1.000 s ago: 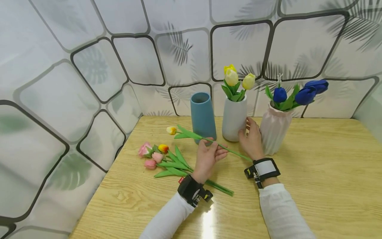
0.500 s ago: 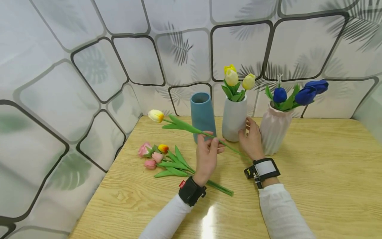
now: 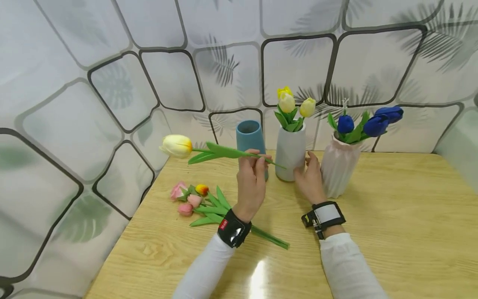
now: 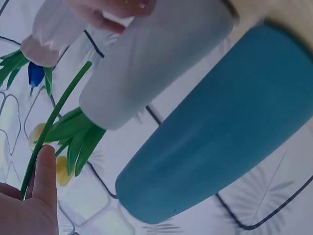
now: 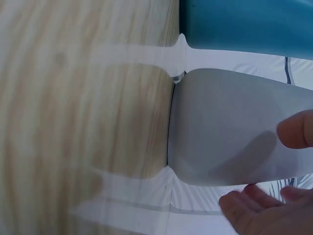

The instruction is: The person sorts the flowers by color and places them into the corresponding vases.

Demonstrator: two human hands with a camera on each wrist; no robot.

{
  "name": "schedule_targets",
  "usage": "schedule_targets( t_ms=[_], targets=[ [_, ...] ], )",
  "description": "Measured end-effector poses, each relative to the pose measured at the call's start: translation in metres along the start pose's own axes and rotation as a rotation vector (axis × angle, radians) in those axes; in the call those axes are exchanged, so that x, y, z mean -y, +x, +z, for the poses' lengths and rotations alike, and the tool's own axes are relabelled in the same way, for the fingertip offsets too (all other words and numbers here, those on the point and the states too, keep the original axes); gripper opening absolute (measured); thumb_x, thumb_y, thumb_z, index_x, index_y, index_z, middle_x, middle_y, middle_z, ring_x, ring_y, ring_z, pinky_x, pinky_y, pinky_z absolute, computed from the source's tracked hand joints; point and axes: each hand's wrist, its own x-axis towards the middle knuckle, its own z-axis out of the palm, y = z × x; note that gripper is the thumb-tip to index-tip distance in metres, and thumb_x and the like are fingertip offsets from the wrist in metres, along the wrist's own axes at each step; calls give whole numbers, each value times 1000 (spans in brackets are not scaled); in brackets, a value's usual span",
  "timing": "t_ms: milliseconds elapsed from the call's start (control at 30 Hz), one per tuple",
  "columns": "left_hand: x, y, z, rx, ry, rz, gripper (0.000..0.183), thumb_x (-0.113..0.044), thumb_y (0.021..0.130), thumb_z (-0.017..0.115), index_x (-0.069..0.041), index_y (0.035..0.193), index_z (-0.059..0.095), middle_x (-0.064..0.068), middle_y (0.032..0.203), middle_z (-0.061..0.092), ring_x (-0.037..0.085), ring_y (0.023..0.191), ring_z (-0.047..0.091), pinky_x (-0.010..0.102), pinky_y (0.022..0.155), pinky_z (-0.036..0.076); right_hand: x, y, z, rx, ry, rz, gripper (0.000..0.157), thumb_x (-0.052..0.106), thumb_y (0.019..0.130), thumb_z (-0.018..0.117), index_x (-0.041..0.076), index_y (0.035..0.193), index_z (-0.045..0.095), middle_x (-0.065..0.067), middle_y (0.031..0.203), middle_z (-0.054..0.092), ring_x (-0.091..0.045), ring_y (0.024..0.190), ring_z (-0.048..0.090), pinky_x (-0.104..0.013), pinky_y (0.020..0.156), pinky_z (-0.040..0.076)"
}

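Observation:
My left hand [image 3: 251, 182] pinches a pale yellow artificial tulip [image 3: 176, 146] by its green stem. The bloom points left, and the stem's tip overlaps the white vase [image 3: 290, 151] in the head view. In the left wrist view, thumb and fingers hold the stem [image 4: 54, 115]. Beside the white vase's lower right side is my right hand [image 3: 310, 176], its fingertips right at the vase's edge and its thumb [image 5: 296, 129] over the front, fingers relaxed. Yellow tulips [image 3: 286, 101] stand in this vase. A blue vase [image 3: 248, 139] without flowers stands behind my left hand.
A ribbed pale pink vase [image 3: 340, 168] with blue tulips [image 3: 375, 125] stands right of my right hand. On the wooden table [image 3: 403, 232], at left, lies a bunch of pink and orange flowers [image 3: 194, 201] with green stems. A patterned backdrop [image 3: 228, 79] rises behind the vases.
My left hand has raised the tulip and moved slightly left, turning its stem more level and bringing the bloom left and nearer. My right hand stays by the white vase. The head view shifted slightly.

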Motion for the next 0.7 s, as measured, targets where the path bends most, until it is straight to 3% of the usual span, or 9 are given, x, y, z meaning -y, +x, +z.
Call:
schedule_targets(
  t_ms=[167, 400, 700],
  targets=[
    [-6, 23, 1, -3, 50, 70, 19, -7, 102, 36, 1, 120, 37, 16, 101, 64, 23, 90, 65, 27, 78, 53, -1, 1, 3, 40, -32, 22, 78, 15, 89, 52, 2, 150, 5, -35, 141, 28, -47, 128, 34, -58, 103, 31],
    [-11, 54, 12, 0, 172, 106, 19, -12, 104, 34, -5, 121, 37, 11, 103, 64, 19, 90, 65, 20, 80, 50, -3, -1, 0, 85, -40, -27, 77, 13, 92, 54, -5, 148, 5, -38, 142, 22, -50, 130, 29, -59, 105, 28],
    [-8, 82, 26, 22, 192, 204, 18, -8, 103, 35, -2, 119, 36, 17, 101, 63, 22, 86, 63, 22, 72, 48, -2, 2, -3, 141, -6, 4, 78, 15, 93, 52, 0, 150, 1, -35, 146, 17, -47, 133, 27, -58, 105, 28]
  ],
)
